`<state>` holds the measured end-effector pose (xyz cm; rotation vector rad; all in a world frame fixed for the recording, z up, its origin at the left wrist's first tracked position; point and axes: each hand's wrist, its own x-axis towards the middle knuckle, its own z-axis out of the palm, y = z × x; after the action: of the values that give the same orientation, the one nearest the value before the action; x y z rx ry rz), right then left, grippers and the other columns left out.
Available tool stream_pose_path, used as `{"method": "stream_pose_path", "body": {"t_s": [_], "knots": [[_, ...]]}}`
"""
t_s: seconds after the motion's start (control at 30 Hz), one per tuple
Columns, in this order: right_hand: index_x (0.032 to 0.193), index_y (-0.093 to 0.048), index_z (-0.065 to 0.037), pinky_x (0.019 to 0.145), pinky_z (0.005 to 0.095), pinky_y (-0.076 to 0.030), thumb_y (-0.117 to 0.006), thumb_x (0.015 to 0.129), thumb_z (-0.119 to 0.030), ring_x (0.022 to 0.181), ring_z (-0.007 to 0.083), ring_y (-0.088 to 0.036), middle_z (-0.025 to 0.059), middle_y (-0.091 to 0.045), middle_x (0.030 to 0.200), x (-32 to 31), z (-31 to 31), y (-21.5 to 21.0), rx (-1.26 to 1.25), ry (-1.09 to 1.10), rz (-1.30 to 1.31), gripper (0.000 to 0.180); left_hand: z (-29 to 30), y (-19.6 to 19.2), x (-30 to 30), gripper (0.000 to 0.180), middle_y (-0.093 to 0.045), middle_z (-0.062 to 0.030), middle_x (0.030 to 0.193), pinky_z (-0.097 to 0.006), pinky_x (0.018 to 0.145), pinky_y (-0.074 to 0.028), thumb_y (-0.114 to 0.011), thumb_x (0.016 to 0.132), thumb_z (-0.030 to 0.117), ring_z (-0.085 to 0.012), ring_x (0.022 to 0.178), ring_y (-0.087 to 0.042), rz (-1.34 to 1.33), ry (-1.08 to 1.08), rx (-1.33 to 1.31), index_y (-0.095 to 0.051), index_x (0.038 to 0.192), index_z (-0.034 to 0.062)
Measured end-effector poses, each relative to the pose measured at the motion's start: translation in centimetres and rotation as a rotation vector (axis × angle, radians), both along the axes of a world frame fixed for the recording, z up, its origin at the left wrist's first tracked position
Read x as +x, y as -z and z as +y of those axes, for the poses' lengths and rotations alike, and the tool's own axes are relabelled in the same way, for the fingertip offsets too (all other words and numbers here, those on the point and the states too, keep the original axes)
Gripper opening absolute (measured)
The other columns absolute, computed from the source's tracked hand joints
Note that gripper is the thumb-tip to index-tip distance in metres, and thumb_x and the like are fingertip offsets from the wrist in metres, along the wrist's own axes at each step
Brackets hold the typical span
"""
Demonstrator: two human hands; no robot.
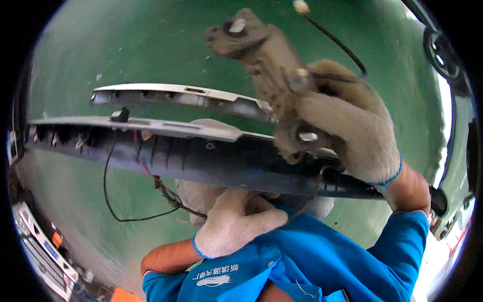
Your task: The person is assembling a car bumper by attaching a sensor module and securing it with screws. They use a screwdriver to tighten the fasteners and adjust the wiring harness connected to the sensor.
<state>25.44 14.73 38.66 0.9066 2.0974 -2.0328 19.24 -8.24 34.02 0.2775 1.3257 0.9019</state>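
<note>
My right hand (354,118), in a grey-white knit glove, is closed around a long, dusty grey-brown plastic housing (274,60) and holds it up. Pale clips show at both ends of the housing. From it runs a black cable (336,41) ending in a light connector. Below, a long car trim panel (196,163) lies across my lap, its dark hollow side toward me. Against its near edge is my gloved left hand (236,221), closed on a thin black wiring harness (171,199) that loops out to the left. Its fingertips are partly hidden.
A second white trim strip (166,89) lies on the green floor (146,45) beyond the panel. A car wheel (443,55) stands at the far right. At the lower left are a white grille-like car part (45,256) and an orange object (126,296).
</note>
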Motion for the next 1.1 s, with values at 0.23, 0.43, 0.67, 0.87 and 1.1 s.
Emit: {"method": "stream_pose_path", "body": {"t_s": [0.23,0.43,0.67,0.87,1.1], "knots": [[0.124,-0.06,0.002,0.086,0.0376,-0.055,-0.077,0.087,-0.015,0.098,0.0216,-0.068,0.0128,-0.068,0.113,2.8,-0.9,0.0,0.125,-0.081,0.178,0.044,0.9,1.1,1.6,0.03,-0.073,-0.0107,0.097,-0.031,0.071,-0.057,-0.075,0.086,0.007,-0.0187,0.085,-0.069,-0.534,-0.482,0.022,-0.068,0.114,-0.0031],[0.111,-0.067,-0.001,0.085,0.0432,-0.054,-0.083,0.082,-0.021,0.096,0.0316,-0.072,0.0151,-0.073,0.101,3.1,0.0,0.2,0.28,-0.395,0.312,0.039,1.4,5.5,4.2,0.041,-0.07,-0.0157,0.112,-0.036,0.066,-0.06,-0.074,0.091,0.021,-0.0223,0.088,-0.07,0.252,-0.242,0.294,-0.065,0.127,0.003],[0.105,-0.071,-0.005,0.081,0.0455,-0.056,-0.084,0.075,-0.021,0.09,0.0358,-0.072,0.0166,-0.072,0.097,2.9,-1.5,-2.5,0.699,-0.645,0.189,0.036,2.0,7.9,6.9,0.053,-0.063,-0.0142,0.136,-0.045,0.096,-0.055,-0.072,0.088,0.023,-0.0348,0.119,-0.065,0.94,-0.184,0.517,-0.061,0.139,0.0134],[0.105,-0.072,-0.007,0.066,0.0445,-0.055,-0.081,0.081,-0.03,0.075,0.037,-0.069,0.0176,-0.07,0.089,3.0,-2.1,-2.8,0.749,-0.546,0.066,0.034,3.1,5.2,4.4,0.049,-0.068,-0.0115,0.126,-0.038,0.106,-0.05,-0.081,0.085,0.017,-0.0243,0.119,-0.064,0.07,-0.497,0.331,-0.064,0.13,0.0075],[0.106,-0.071,-0.006,0.062,0.0418,-0.053,-0.082,0.081,-0.023,0.071,0.0329,-0.068,0.0132,-0.067,0.086,2.7,-2.5,-3.6,0.911,-0.639,0.071,0.032,2.9,4.8,4.8,0.052,-0.064,-0.0115,0.135,-0.04,0.108,-0.047,-0.079,0.089,0.024,-0.0272,0.128,-0.058,0.053,-0.451,0.253,-0.061,0.135,0.0081]]}}
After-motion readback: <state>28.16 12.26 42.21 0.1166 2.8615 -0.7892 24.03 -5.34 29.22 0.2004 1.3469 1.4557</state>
